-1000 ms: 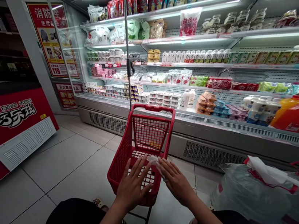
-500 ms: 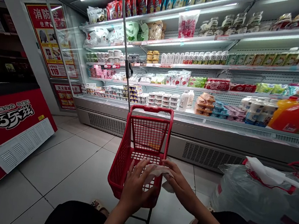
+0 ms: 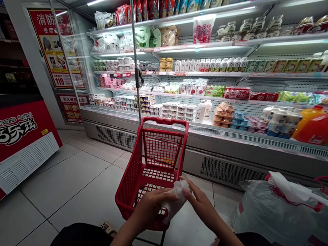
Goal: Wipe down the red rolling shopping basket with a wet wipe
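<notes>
Crumpled white tissue (image 3: 177,199) between our half-curled left hand (image 3: 150,206) and right hand (image 3: 198,202), fingers closed on it, above red plastic cart (image 3: 136,184).

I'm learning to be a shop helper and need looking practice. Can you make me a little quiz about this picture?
1. What colour is the shopping cart: (a) blue, (b) red or (c) green?
2. True or false: the crumpled white tissue is lying on the floor.
3. Fill the gap: the big orange containers are on the fridge's ____ shelf.

Key: 1 b; 2 false, the left hand and right hand have it; 3 bottom.
</notes>
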`<state>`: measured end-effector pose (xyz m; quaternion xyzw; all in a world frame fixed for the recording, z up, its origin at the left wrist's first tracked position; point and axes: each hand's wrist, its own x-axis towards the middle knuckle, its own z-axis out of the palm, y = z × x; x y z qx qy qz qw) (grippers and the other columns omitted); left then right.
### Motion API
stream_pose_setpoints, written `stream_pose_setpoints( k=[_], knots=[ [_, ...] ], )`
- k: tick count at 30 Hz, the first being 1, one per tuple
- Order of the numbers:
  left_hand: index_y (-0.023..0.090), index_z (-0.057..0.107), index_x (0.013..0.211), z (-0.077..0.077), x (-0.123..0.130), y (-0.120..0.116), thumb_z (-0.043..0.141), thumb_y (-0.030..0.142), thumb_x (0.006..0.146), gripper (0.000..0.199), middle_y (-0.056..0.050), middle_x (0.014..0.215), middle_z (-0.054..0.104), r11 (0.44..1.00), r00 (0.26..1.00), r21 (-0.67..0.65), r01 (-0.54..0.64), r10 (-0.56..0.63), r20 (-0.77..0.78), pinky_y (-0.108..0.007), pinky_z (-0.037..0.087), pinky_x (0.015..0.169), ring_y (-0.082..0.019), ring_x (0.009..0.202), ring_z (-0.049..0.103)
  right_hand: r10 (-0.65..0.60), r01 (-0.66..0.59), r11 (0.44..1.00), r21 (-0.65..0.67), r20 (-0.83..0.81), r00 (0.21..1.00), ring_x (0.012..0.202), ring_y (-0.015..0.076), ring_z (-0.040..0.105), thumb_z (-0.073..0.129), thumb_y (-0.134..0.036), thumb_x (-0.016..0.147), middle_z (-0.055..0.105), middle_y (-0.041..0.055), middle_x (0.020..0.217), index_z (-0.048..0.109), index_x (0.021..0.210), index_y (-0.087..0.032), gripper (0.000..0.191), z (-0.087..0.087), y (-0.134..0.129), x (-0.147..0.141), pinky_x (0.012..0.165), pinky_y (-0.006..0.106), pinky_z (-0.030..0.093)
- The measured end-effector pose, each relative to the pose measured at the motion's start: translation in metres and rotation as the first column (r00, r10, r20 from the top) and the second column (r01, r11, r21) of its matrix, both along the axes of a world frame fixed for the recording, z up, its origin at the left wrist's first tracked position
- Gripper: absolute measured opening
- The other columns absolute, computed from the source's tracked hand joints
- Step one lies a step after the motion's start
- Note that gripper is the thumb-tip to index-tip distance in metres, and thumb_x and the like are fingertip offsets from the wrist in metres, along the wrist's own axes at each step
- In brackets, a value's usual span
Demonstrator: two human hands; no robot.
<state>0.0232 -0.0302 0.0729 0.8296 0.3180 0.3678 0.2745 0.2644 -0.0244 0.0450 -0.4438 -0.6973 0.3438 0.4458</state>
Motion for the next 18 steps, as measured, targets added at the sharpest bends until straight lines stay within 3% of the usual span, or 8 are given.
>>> stream_pose_setpoints(
  k=[4,8,10,12,13,15,18],
  knots=[
    [0.023,0.079,0.107,0.003,0.0,-0.001,0.046,0.011,0.079,0.045,-0.004,0.113,0.079,0.993,0.989,-0.11,-0.039,0.054,0.136,-0.032,0.057,0.089,-0.022,0.102,0.074,0.085,-0.111,0.987,-0.116,-0.209,0.974,0.108,0.0312,0.072,0.051,-0.06,0.102,0.075,0.0092,0.12,0.058,0.143,-0.028,0.053,0.008,-0.005,0.001,0.091,0.047,0.061],
    [0.021,0.075,0.092,0.0,0.001,-0.003,0.05,0.016,0.079,0.029,-0.003,0.091,0.075,0.966,0.953,-0.257,-0.019,0.096,0.288,-0.029,0.053,0.078,-0.02,0.087,0.069,-0.017,-0.017,0.993,-0.118,-0.28,0.96,0.095,0.0268,0.073,0.049,-0.064,0.101,0.074,0.006,0.101,0.043,0.157,-0.028,0.066,0.016,-0.014,0.001,0.083,0.041,0.061],
    [0.019,0.07,0.081,0.002,0.003,-0.007,0.056,0.025,0.086,0.016,-0.002,0.083,0.068,0.943,0.93,-0.326,0.069,0.057,0.363,-0.026,0.049,0.071,-0.017,0.079,0.062,-0.033,0.004,0.995,-0.101,-0.289,0.957,0.107,0.0291,0.07,0.056,-0.07,0.095,0.071,0.0084,0.114,0.033,0.163,-0.03,0.082,0.015,-0.016,0.003,0.09,0.043,0.06],
    [0.018,0.063,0.074,0.006,0.005,-0.013,0.06,0.038,0.092,0.027,-0.001,0.078,0.06,0.904,0.906,-0.39,0.177,0.005,0.424,-0.024,0.045,0.066,-0.014,0.071,0.055,0.054,-0.104,0.986,-0.128,-0.343,0.938,0.131,0.0344,0.059,0.066,-0.078,0.085,0.059,0.0131,0.144,0.025,0.166,-0.033,0.101,0.014,-0.018,0.004,0.102,0.048,0.054],
    [0.018,0.061,0.073,0.009,0.007,-0.015,0.061,0.043,0.094,0.032,0.0,0.077,0.057,0.879,0.897,-0.42,0.225,-0.019,0.442,-0.023,0.044,0.064,-0.013,0.069,0.052,0.134,-0.21,0.965,-0.16,-0.391,0.911,0.141,0.0364,0.05,0.069,-0.081,0.079,0.048,0.0138,0.156,0.025,0.166,-0.034,0.108,0.013,-0.02,0.005,0.108,0.049,0.05],
    [0.018,0.06,0.075,0.015,0.009,-0.018,0.062,0.047,0.095,0.036,0.0,0.079,0.056,0.832,0.891,-0.476,0.285,-0.047,0.451,-0.022,0.042,0.062,-0.012,0.068,0.05,0.285,-0.443,0.867,-0.229,-0.502,0.817,0.149,0.0375,0.039,0.075,-0.083,0.073,0.037,0.0131,0.166,0.033,0.164,-0.034,0.112,0.011,-0.025,0.005,0.115,0.052,0.043],
    [0.019,0.065,0.083,0.021,0.011,-0.017,0.065,0.04,0.093,0.023,-0.003,0.09,0.063,0.817,0.907,-0.495,0.295,-0.076,0.414,-0.025,0.047,0.069,-0.017,0.081,0.059,0.313,-0.582,0.743,-0.33,-0.597,0.738,0.141,0.0368,0.051,0.081,-0.072,0.075,0.055,0.0148,0.153,0.052,0.153,-0.027,0.095,0.008,-0.032,0.002,0.118,0.054,0.04]
  ],
)
